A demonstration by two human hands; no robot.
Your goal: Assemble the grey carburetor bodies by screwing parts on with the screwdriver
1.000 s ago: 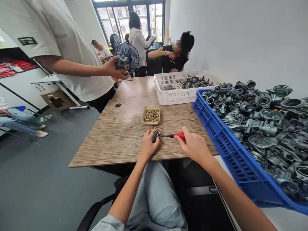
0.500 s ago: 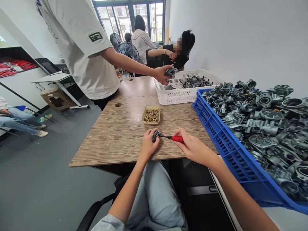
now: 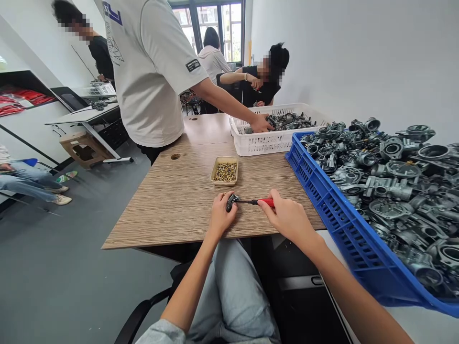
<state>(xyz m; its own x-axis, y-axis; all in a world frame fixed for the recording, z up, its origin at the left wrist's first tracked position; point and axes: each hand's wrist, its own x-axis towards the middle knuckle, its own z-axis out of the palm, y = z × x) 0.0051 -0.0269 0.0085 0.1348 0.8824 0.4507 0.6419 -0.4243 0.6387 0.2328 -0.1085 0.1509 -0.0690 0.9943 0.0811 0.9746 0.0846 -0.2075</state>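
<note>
My left hand (image 3: pixel 221 216) is closed around a small dark metal carburetor part (image 3: pixel 231 202), held low at the near side of the wooden table (image 3: pixel 161 205). In my right hand (image 3: pixel 287 214) is a screwdriver (image 3: pixel 266 203) with a red handle, its shaft pointing left. The screwdriver's tip meets the part; exactly where it sits is too small to tell. Just beyond my hands stands a small tan tray (image 3: pixel 213 179) of little brass pieces (image 3: pixel 225 172).
To my right a blue crate (image 3: pixel 333 224) is heaped with metal carburetors (image 3: pixel 394 172). Behind the tray stands a white basket (image 3: pixel 265 143) of parts, with a co-worker's hand (image 3: pixel 261 123) in it. Another person (image 3: pixel 263 88) sits beyond it. Grey floor (image 3: pixel 71 267) lies left.
The standing co-worker has leaned right and lowered a hand holding a carburetor into the white basket. My right hand has turned slightly on the screwdriver handle; my left hand has stayed put.
</note>
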